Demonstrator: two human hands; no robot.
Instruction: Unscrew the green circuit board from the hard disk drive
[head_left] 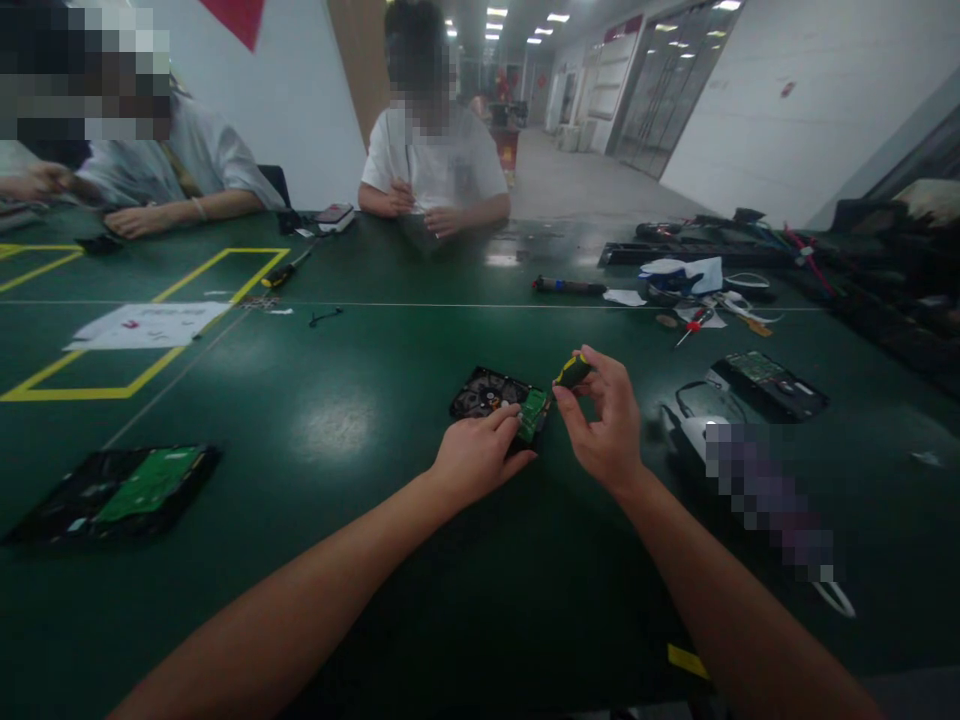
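Observation:
A hard drive (484,388) lies on the green table in front of me, its black casing and green circuit board showing. My left hand (480,447) rests over its near side, fingers bent onto the top and thumb by the near edge. Just right of the drive, my right hand (606,425) pinches the yellow-and-black handle of a screwdriver (573,372) between thumb and fingers. The handle tilts near the board's right corner. I cannot make out the screwdriver's shaft or tip.
Other hard drives lie at left (150,485) and right (772,385). A pouch-like item (750,490) sits beside my right forearm. Farther back are a red screwdriver (699,320), a yellow-black screwdriver (279,275) and paper sheets (150,325). Two people sit across the table (390,330).

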